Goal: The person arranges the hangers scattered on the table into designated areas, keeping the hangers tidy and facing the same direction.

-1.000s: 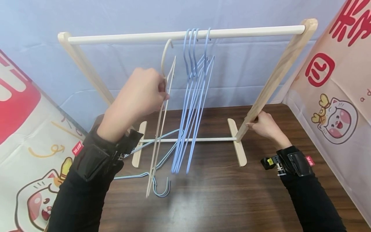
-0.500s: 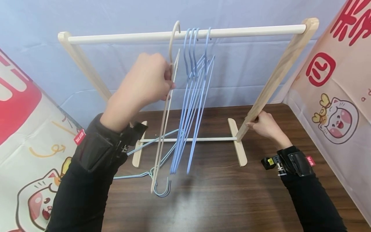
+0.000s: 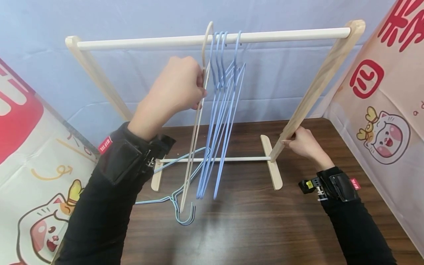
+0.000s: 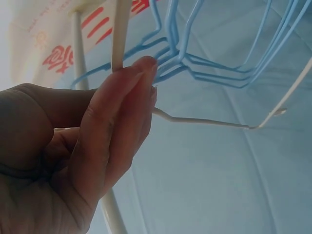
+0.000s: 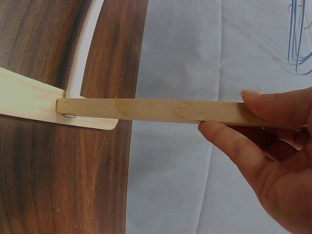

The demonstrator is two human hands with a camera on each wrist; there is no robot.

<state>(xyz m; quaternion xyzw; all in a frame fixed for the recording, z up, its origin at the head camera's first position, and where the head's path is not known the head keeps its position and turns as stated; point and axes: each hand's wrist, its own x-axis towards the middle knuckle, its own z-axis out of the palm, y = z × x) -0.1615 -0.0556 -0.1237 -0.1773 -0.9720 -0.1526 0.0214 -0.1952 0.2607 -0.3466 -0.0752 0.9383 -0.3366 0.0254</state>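
Note:
My left hand (image 3: 180, 82) pinches a cream-white clothes hanger (image 3: 204, 49) at its neck, just below the hook. That hook arches above the top rail (image 3: 281, 36) of a small wooden rack; whether it bears on the rail I cannot tell. Immediately to its right, several blue hangers (image 3: 235, 55) hang from the rail. In the left wrist view, thumb and fingers meet around the white neck (image 4: 119, 39). My right hand (image 3: 303, 143) grips the rack's right upright (image 3: 319, 84) low down, thumb and fingers on either side of the wood (image 5: 170, 109) in the right wrist view.
More blue hangers (image 3: 183, 223) lie on the dark wooden table (image 3: 238, 235), hooks toward the front, partly under the rack. A low crossbar (image 3: 246, 159) joins the rack's feet (image 3: 274, 173). Printed cloth panels (image 3: 381, 121) stand at both sides, a pale blue cloth behind.
My left hand has lifted the white hanger and carried it right, bringing its hook from below the rail to above it, beside the hanging blue hangers. My right hand has stayed on the upright.

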